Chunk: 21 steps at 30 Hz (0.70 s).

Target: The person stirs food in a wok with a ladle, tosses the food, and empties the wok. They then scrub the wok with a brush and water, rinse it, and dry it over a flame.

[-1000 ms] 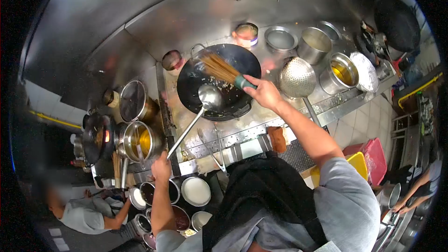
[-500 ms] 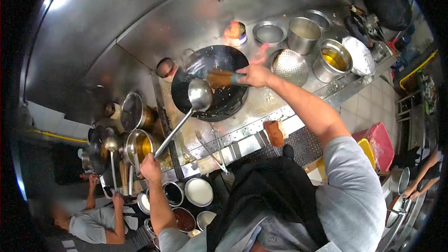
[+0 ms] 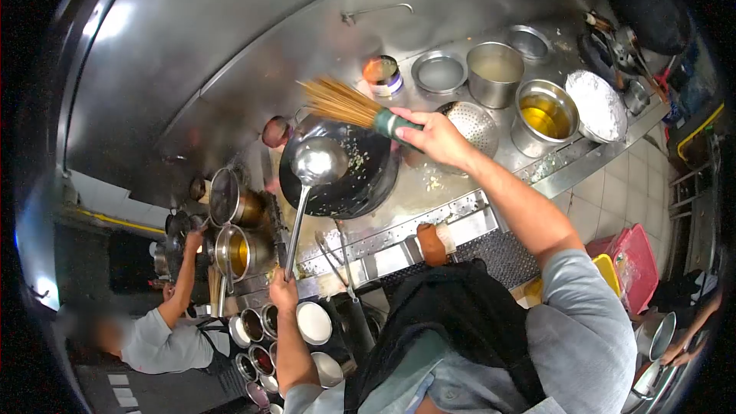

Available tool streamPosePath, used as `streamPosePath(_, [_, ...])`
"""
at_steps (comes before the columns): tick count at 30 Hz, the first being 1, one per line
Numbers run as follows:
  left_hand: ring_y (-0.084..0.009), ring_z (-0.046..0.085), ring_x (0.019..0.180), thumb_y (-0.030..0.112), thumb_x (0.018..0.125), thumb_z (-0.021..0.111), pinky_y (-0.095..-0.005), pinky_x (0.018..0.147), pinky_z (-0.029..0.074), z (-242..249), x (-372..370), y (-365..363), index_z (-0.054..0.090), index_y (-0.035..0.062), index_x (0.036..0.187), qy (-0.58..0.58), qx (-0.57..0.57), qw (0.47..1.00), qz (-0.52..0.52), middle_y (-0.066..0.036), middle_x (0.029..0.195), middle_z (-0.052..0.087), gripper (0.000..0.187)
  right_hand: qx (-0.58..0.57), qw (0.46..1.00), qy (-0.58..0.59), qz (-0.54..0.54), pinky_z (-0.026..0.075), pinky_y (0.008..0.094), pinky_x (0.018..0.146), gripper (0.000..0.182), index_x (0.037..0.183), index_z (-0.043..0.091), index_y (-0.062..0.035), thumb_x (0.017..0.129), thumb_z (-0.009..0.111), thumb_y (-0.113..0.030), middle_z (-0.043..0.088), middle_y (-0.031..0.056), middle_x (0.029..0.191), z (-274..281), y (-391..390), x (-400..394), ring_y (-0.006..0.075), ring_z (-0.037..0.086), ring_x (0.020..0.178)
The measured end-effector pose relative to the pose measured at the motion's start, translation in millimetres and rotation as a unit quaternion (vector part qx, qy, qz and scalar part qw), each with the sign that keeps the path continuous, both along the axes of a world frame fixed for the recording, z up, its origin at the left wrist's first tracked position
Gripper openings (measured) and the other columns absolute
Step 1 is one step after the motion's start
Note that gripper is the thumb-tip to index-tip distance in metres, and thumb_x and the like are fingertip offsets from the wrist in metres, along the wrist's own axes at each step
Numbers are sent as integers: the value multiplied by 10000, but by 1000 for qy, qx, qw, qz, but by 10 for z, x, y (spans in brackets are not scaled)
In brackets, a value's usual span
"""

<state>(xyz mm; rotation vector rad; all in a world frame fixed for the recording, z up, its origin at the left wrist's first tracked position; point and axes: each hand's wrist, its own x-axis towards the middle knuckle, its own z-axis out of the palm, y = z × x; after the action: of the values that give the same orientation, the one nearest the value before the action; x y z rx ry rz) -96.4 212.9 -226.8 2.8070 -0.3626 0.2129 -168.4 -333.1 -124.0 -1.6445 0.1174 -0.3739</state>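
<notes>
My right hand (image 3: 431,135) is closed round the green-wrapped handle of a bamboo brush (image 3: 345,103), whose bristles point left above the far rim of a black wok (image 3: 356,184). Small pale food bits stick to the wok's inner surface. My left hand (image 3: 283,291) grips the end of a long-handled metal ladle (image 3: 319,162). The ladle's round bowl is over the left part of the wok.
Behind and right stand a can (image 3: 382,77), a perforated strainer (image 3: 474,127), a steel pot (image 3: 494,75), a pot of yellow oil (image 3: 546,112) and a foil-covered container (image 3: 596,106). Sauce bowls (image 3: 313,323) are at lower left. A co-worker (image 3: 169,335) stands left; another's hands show at right.
The brush has lifted from inside the wok to above its far rim. The ladle handle is now more upright in the view. The co-worker at left has raised an arm towards the pots.
</notes>
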Motion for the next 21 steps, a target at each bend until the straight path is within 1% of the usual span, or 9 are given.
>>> streamPosePath(2, [-401, 613, 758, 96, 772, 683, -469, 682, 484, 79, -85, -297, 594, 78, 857, -11, 16, 1000, 0, -178, 800, 626, 124, -132, 991, -24, -2, 510, 286, 777, 465, 1346, 583, -180, 906, 661, -310, 717, 99, 861, 276, -54, -246, 123, 654, 775])
streamPosePath(4, [-411, 611, 739, 92, 773, 679, -478, 666, 482, 149, -150, -542, 593, 76, 860, 3, 10, 1000, 4, -190, 771, 621, 123, -212, 973, 85, 32, 524, 396, 817, 419, 1295, 615, -188, 896, 638, -311, 710, 165, 950, 5, -346, -220, 311, 693, 867])
streamPosePath(7, [-447, 614, 711, 121, 776, 672, -505, 640, 483, 240, -209, -840, 598, 82, 836, 0, 6, 999, -35, -221, 713, 620, 102, -363, 915, 172, -39, 525, 338, 796, 431, 1305, 606, -159, 902, 647, -305, 722, 122, 900, -236, -825, -470, 226, 694, 836])
streamPosePath(8, [-447, 614, 711, 121, 776, 672, -505, 640, 483, 284, -260, -962, 598, 82, 836, 2, 4, 1000, -28, -221, 713, 620, 102, -367, 914, 171, -32, 525, 338, 796, 431, 1305, 606, -159, 902, 647, -305, 722, 122, 900, -188, -826, -598, 226, 694, 836])
streamPosePath(10, [-455, 618, 737, 144, 779, 672, -509, 650, 485, 377, -310, -1176, 601, 83, 837, 13, 38, 999, -26, -221, 722, 627, 110, -89, 991, 50, -83, 502, 258, 749, 465, 1327, 589, -135, 903, 668, -307, 681, 73, 816, -28, -749, -886, 116, 633, 765])
streamPosePath(12, [-456, 622, 759, 162, 782, 671, -516, 660, 486, 426, -330, -1390, 606, 84, 862, 22, 55, 998, -18, -224, 743, 639, 129, -60, 993, -24, -97, 467, 209, 716, 487, 1345, 576, -125, 905, 679, -308, 627, 33, 790, -209, -731, -990, 58, 551, 728])
streamPosePath(14, [-457, 624, 769, 182, 781, 679, -525, 678, 489, 450, -331, -1539, 615, 88, 881, 5, 27, 997, -66, -231, 772, 649, 152, -42, 977, 187, -93, 482, 230, 840, 473, 1350, 575, -131, 895, 688, -194, 714, 92, 1098, -660, -836, -1064, 82, 622, 920])
streamPosePath(15, [-451, 634, 792, 194, 789, 675, -534, 702, 495, 579, -383, -1661, 627, 109, 927, 37, 46, 997, -54, -232, 799, 661, 169, -237, 929, 253, -131, 509, 251, 826, 453, 1337, 591, -158, 895, 686, -184, 708, 136, 1109, -509, -901, -1225, 146, 664, 929])
streamPosePath(21, [-429, 658, 844, 197, 809, 659, -529, 745, 511, 1026, -706, -2319, 625, 144, 1055, 29, 178, 982, -52, -210, 845, 688, 254, -210, 958, 51, -188, 547, 433, 721, 432, 1297, 616, -212, 878, 670, -301, 692, 183, 876, -292, -533, -1739, 336, 677, 814])
